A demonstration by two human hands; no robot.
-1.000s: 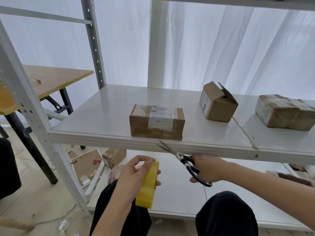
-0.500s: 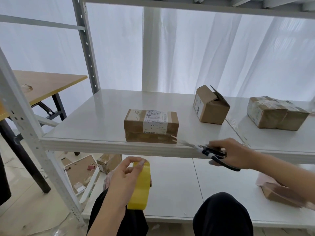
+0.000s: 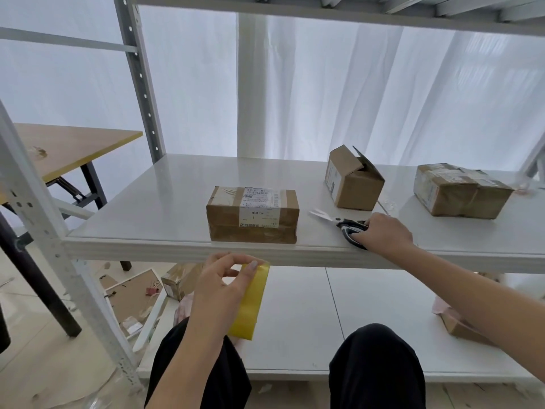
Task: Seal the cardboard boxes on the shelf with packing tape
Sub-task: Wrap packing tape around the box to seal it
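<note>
White curtains (image 3: 354,98) close the room's back, with a wooden table (image 3: 73,146) left of the rack. On the white shelf (image 3: 147,208) the labelled box (image 3: 252,214) lies at the front edge, its long axis left to right. An open-flapped box (image 3: 352,181) and a taped box (image 3: 460,190) sit farther right. The right hand (image 3: 383,231) curls its fingers over the scissors (image 3: 339,221), which lie flat with blades pointing left at the labelled box. Below the shelf edge, the left hand (image 3: 224,287) pinches the yellow tape roll (image 3: 250,302), held edge-on.

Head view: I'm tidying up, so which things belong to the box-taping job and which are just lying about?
Job: yellow tape roll in left hand; scissors in right hand; labelled box, open-flapped box, taped box on the shelf.
Lying about: wooden table; binder clip and brown board on the floor.
</note>
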